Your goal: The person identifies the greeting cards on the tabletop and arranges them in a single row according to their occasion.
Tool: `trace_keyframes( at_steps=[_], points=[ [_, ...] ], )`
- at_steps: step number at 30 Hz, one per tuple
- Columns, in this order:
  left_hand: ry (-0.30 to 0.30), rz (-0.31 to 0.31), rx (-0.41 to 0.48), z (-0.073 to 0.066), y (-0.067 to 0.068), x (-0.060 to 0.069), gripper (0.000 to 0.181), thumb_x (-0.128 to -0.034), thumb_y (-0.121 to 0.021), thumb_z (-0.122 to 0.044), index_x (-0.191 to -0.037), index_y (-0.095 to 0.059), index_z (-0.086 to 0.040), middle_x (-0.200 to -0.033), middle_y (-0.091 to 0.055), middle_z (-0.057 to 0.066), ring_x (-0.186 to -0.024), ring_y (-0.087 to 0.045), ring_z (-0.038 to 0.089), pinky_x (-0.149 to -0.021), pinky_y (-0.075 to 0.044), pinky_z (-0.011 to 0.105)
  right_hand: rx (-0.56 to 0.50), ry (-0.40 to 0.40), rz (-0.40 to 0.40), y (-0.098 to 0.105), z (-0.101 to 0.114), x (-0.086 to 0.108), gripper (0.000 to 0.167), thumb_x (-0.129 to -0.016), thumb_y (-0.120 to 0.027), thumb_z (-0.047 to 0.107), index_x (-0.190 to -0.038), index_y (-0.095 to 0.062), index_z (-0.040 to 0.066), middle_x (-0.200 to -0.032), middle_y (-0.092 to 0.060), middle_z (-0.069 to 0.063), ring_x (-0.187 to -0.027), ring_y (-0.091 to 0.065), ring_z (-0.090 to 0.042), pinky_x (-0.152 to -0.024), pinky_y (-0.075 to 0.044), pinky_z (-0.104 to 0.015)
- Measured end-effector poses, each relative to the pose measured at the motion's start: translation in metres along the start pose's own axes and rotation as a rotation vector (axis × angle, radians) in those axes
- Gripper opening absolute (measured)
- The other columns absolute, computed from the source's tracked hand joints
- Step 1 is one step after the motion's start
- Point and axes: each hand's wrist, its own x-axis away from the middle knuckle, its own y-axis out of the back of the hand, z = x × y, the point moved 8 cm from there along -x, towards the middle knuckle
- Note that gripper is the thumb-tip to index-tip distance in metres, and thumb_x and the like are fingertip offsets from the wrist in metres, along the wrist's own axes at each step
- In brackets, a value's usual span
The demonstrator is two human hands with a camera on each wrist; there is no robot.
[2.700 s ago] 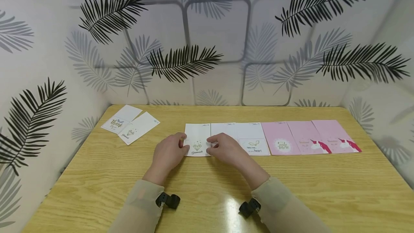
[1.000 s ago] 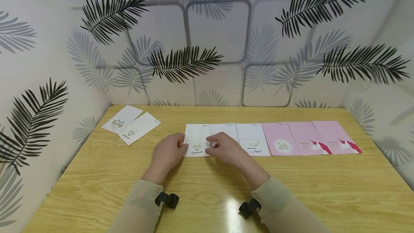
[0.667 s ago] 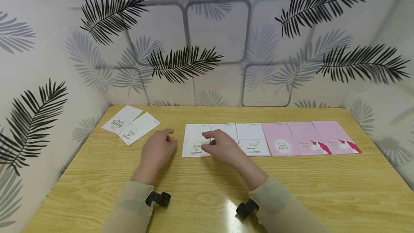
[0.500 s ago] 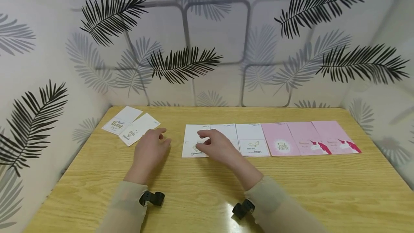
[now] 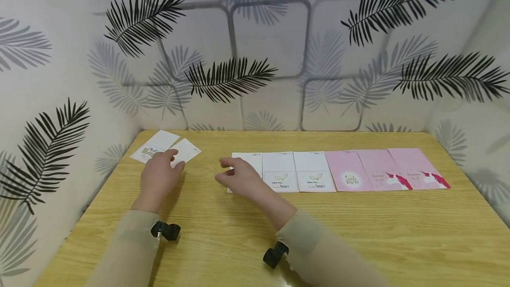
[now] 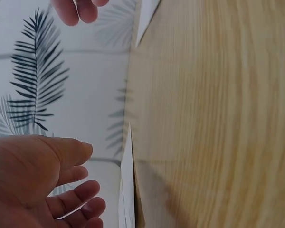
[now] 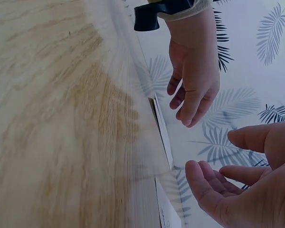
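Note:
My left hand (image 5: 159,178) hovers over two white greeting cards at the table's left, with thumb and fingers apart and nothing held. It hides the lower part of the nearer white card (image 5: 186,150); the "Thank" card (image 5: 164,139) lies behind it at an angle. My right hand (image 5: 247,180), likewise holding nothing, hangs over the white diamond card (image 5: 253,160), covering most of its print. In the right wrist view the right fingers (image 7: 204,190) are relaxed and stand off the cards.
Joined to the diamond card, a row runs rightward on the wooden table (image 5: 223,242): two white winged-heart cards (image 5: 280,181) (image 5: 316,180), a pink "Smile More" card (image 5: 350,178) and two pink unicorn cards (image 5: 382,172) (image 5: 418,167). A leaf-patterned wall (image 5: 271,114) rises behind.
Both hands have come away from the diamond card and moved left. The left hand now reaches the two loose white cards; the right hand has uncovered the first winged-heart card.

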Motion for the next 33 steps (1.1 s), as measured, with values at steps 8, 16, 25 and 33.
trace_keyframes(
  at_steps=[8,16,25,33],
  points=[
    [0.009,0.012,-0.026,0.021,0.003,-0.016,0.051,-0.1089,-0.066,-0.024,-0.148,-0.061,0.008,-0.131,-0.069,0.033,-0.119,-0.064,0.057,-0.092,-0.054,0.067,-0.086,-0.019,0.010,-0.022,-0.002,-0.010,0.059,-0.108,-0.070,0.023,-0.163,-0.054,0.009,-0.159,-0.059,-0.009,-0.131,-0.066,-0.024,-0.095,-0.059,-0.041],
    [0.014,0.030,-0.090,0.035,0.002,-0.027,0.050,-0.1085,-0.063,-0.026,-0.145,-0.062,0.009,-0.132,-0.068,0.034,-0.118,-0.060,0.064,-0.091,-0.052,0.072,-0.189,-0.047,0.020,-0.041,-0.005,-0.020,0.059,-0.108,-0.069,0.021,-0.164,-0.053,0.008,-0.161,-0.057,-0.012,-0.117,-0.073,-0.020,-0.094,-0.060,-0.038],
    [0.058,0.047,-0.136,0.043,0.000,-0.035,0.050,-0.1087,-0.059,-0.023,-0.146,-0.060,0.011,-0.139,-0.059,0.041,-0.124,-0.055,0.067,-0.100,-0.050,0.073,-0.253,-0.078,0.022,-0.059,-0.003,-0.027,0.060,-0.108,-0.068,0.019,-0.165,-0.052,0.008,-0.161,-0.057,-0.010,-0.114,-0.075,-0.023,-0.095,-0.059,-0.040],
    [0.056,0.046,-0.153,0.050,-0.002,-0.038,0.050,-0.1050,-0.061,-0.019,-0.145,-0.061,0.010,-0.142,-0.054,0.046,-0.124,-0.054,0.069,-0.102,-0.048,0.074,-0.258,-0.072,0.009,-0.061,0.001,-0.027,0.060,-0.106,-0.068,0.019,-0.163,-0.054,0.007,-0.159,-0.060,-0.008,-0.112,-0.075,-0.021,-0.092,-0.058,-0.036]
  ],
)
